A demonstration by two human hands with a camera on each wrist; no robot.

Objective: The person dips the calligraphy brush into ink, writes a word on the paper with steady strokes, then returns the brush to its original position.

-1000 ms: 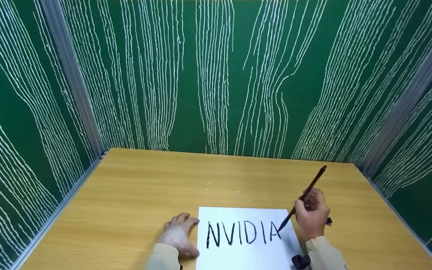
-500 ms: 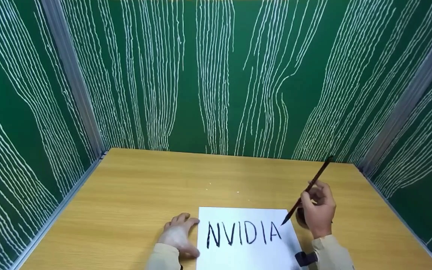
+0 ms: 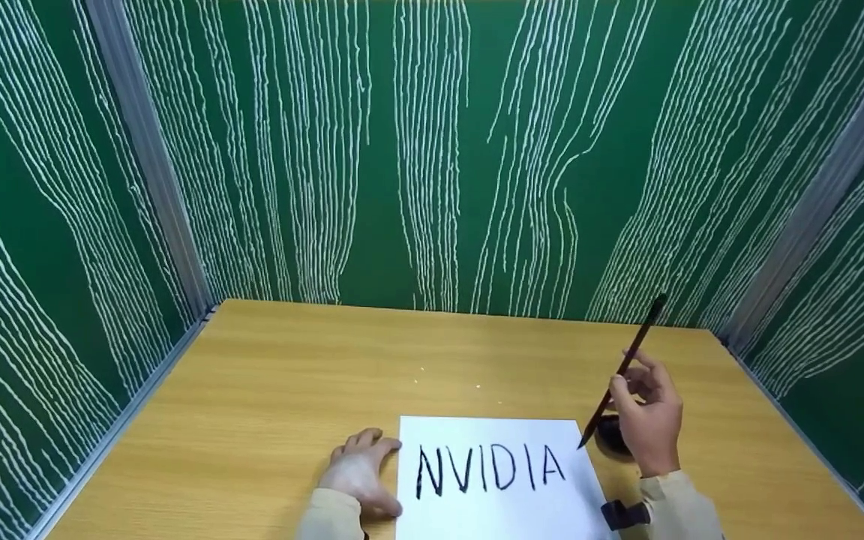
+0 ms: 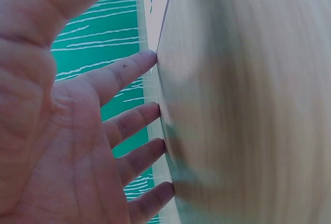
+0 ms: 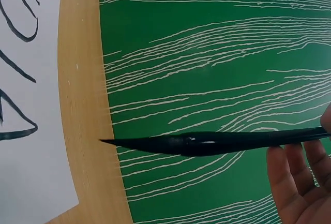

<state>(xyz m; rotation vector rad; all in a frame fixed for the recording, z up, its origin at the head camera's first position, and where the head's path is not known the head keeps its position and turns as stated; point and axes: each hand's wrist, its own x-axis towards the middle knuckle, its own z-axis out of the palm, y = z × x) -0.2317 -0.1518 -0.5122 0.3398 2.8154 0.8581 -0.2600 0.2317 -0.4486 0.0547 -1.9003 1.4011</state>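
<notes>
My right hand (image 3: 653, 420) pinches a dark writing brush (image 3: 631, 356) between thumb and fingers. In the head view its tip overlaps the paper's upper right edge; the right wrist view shows the pointed black bristles (image 5: 150, 144) raised above the table. The white sheet of paper (image 3: 499, 517) bears the black letters NVIDIA (image 3: 503, 466). My left hand (image 3: 361, 472) rests at the paper's left edge, thumb and forefinger spread apart. In the left wrist view the fingertips (image 4: 148, 58) press on the tabletop.
A dark round object (image 3: 612, 436) sits right of the paper, partly hidden by my right hand. Small white specks lie on the wooden table (image 3: 289, 360) beyond the paper. Green panels (image 3: 372, 225) with white wavy lines and grey posts (image 3: 154, 165) surround the table.
My right hand has lifted the brush from the final A and carried it right and away from me, uncovering more of the dark round object. The left hand stays at the paper's edge.
</notes>
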